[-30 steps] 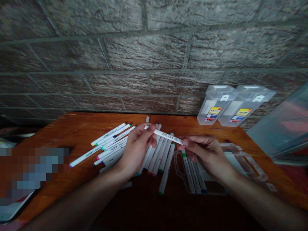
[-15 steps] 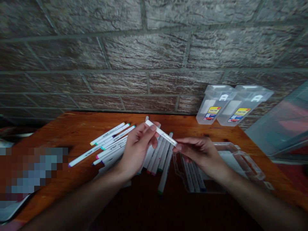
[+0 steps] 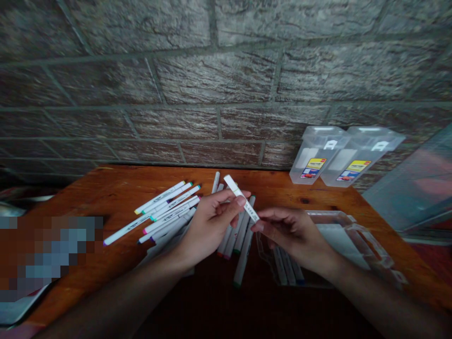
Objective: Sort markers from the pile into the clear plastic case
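A white marker (image 3: 233,185) is held slantwise between my two hands above the table. My left hand (image 3: 213,219) pinches its middle between thumb and fingers. At its lower end, the thumb and fingertips of my right hand (image 3: 291,230) close on the marker. Below and to the left lie several white markers (image 3: 165,200) with coloured ends, fanned out on the wood. More markers (image 3: 243,240) lie under and between the hands. An open clear plastic case (image 3: 348,245) sits beneath my right hand, with several markers (image 3: 287,266) inside at its left.
Two clear plastic cases (image 3: 314,155) with yellow and blue labels stand upright at the back right of the wooden table (image 3: 106,188). A stone-block wall (image 3: 190,117) rises behind. A pixelated device (image 3: 45,263) lies at the left edge.
The marker has turned steeper, and my left hand now grips nearer its middle. My left hand has shifted slightly right and down. The right hand stays at the lower end.
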A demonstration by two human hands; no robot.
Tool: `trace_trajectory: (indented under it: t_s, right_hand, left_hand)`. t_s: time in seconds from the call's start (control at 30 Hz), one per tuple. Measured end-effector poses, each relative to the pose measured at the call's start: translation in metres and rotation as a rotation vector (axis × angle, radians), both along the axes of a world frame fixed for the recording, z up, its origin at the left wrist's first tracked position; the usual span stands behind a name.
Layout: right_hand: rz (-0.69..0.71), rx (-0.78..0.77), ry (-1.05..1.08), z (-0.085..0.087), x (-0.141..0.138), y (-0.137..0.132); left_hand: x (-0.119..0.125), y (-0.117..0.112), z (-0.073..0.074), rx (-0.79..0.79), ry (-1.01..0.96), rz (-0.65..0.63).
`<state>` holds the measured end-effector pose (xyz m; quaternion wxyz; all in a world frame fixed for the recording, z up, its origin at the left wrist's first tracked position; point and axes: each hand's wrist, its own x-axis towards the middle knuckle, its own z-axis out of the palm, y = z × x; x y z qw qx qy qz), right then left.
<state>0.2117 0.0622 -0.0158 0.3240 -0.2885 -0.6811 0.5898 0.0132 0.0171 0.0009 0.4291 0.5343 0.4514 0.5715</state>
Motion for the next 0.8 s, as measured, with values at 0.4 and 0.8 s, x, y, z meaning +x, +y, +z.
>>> trace_trajectory:
  t_s: [0.4, 0.8]
  right_hand:
    - [-0.022, 0.130, -0.076, -0.004, 0.002, 0.002]
    - [-0.063, 0.626, -0.199, 0.003, 0.006, -0.003]
  left_hand:
    - [0.001, -0.002, 0.003, 0.025, 0.009, 0.069]
    - [0.001, -0.021, 0.000, 0.350, 0.267, 0.104]
